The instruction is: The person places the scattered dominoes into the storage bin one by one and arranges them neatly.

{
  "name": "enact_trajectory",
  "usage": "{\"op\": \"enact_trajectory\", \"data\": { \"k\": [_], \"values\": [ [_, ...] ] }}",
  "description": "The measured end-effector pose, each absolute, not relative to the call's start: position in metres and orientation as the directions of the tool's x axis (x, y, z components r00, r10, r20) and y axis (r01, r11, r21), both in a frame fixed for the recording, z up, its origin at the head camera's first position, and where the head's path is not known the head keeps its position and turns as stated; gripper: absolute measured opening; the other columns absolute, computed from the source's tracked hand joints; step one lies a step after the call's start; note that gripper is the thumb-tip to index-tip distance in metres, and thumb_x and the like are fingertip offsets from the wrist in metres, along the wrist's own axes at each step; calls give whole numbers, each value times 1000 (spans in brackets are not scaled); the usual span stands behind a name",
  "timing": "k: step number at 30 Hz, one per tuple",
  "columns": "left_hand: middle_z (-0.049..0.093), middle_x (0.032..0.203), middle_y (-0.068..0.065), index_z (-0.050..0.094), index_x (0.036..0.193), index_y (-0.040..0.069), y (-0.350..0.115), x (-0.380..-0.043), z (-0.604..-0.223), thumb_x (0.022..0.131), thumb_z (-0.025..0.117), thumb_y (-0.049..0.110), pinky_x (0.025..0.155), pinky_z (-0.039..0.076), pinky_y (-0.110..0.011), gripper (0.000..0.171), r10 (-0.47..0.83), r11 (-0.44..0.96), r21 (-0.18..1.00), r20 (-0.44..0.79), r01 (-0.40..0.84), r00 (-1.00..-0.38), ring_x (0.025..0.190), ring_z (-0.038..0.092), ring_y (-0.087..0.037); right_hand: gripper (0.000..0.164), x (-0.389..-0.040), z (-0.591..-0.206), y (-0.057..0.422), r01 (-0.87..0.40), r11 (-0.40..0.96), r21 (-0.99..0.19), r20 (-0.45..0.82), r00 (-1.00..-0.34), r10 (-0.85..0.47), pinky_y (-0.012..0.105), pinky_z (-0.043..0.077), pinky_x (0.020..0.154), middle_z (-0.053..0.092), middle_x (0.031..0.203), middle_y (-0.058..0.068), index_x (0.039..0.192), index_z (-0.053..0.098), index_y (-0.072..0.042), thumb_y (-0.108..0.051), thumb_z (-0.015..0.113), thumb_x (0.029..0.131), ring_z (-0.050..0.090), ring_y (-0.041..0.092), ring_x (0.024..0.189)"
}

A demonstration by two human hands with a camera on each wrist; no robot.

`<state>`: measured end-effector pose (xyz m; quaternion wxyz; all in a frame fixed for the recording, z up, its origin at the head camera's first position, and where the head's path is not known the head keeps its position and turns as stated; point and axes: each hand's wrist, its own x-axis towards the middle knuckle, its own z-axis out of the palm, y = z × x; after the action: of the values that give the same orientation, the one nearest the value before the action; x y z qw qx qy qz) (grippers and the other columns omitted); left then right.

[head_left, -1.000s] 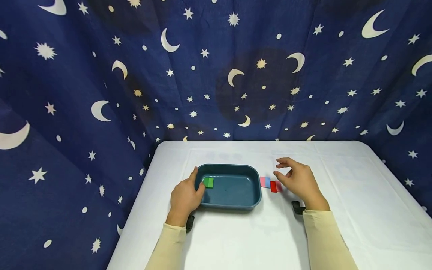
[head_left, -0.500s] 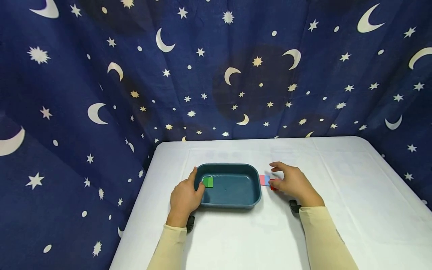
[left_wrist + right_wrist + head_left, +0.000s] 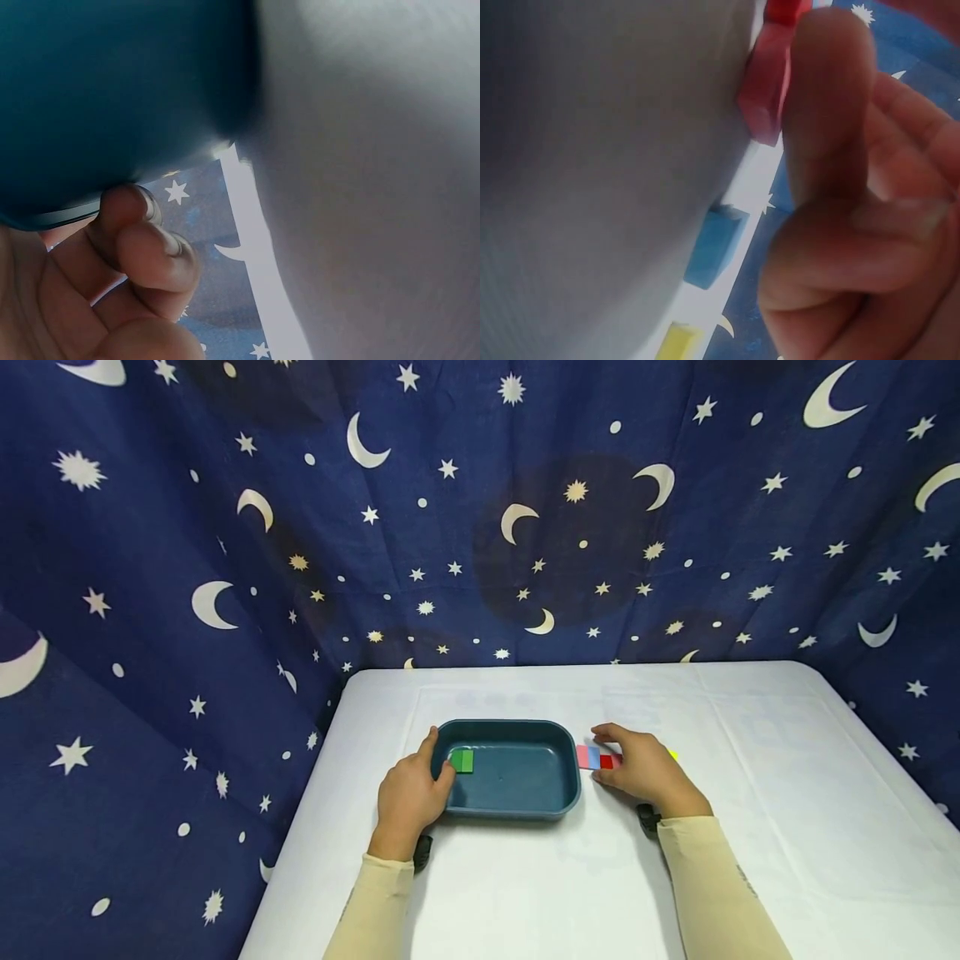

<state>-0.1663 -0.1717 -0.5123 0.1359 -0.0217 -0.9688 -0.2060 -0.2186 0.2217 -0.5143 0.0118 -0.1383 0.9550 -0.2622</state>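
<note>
My left hand [image 3: 411, 793] grips the left end of a dark teal plastic tray [image 3: 502, 814], thumb over the rim and beside green blocks [image 3: 462, 761] inside it. In the left wrist view, curled fingers [image 3: 154, 255] sit at the tray's edge. Right of the tray, small blocks lie in a row: a pink block [image 3: 582, 757], a light blue block [image 3: 594, 757], a red block [image 3: 606, 762] and a rose block [image 3: 769, 82]. My right hand [image 3: 648, 768] is over the row's right end, thumb along the near edge of the red block, index finger beyond the far side.
A blue block [image 3: 714, 247] and a yellow block [image 3: 679, 343] show on the table in the right wrist view; the head view shows only a bit of yellow behind the right hand. A white cloth covers the table [image 3: 540, 893]. A starry curtain [image 3: 450, 527] hangs behind.
My right hand has come left and down onto the row. The red and rose blocks have shifted away from me, nearly level with the pink and light blue ones. The left hand stays put.
</note>
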Motion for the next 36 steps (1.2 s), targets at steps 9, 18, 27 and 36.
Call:
{"op": "enact_trajectory", "data": {
  "k": [9,18,27,36],
  "values": [
    [72,85,-12,49,160,18,-171,-168,-512,100,65,41,49,49,-42,66,-6,920,378,283,106,-959,61,64,-27,72,-219,-516,218,-261,814,-520,51,-960,-275,59,49,100,73,128,11,143,63,-13,-24,93,79,66,36,117],
    [72,85,-12,49,160,18,-171,-170,-512,101,65,42,49,49,-41,66,-6,921,376,280,103,-960,60,64,-27,64,-219,-515,220,-252,809,-531,37,-961,-275,60,48,101,74,127,9,139,66,-10,-26,91,81,66,37,121],
    [70,82,-11,50,159,18,-171,-169,-513,100,66,41,47,47,-40,66,-9,920,378,291,107,-957,58,62,-25,65,-220,-516,220,-245,804,-542,26,-961,-275,60,48,101,74,128,9,139,66,-9,-27,91,82,66,38,121],
    [70,81,-11,51,159,17,-172,-170,-514,100,66,41,46,46,-40,65,-8,919,378,304,113,-953,57,62,-25,64,-220,-515,220,-243,800,-549,24,-961,-275,59,49,101,74,127,8,139,66,-9,-25,91,82,66,37,120]
  ]
}}
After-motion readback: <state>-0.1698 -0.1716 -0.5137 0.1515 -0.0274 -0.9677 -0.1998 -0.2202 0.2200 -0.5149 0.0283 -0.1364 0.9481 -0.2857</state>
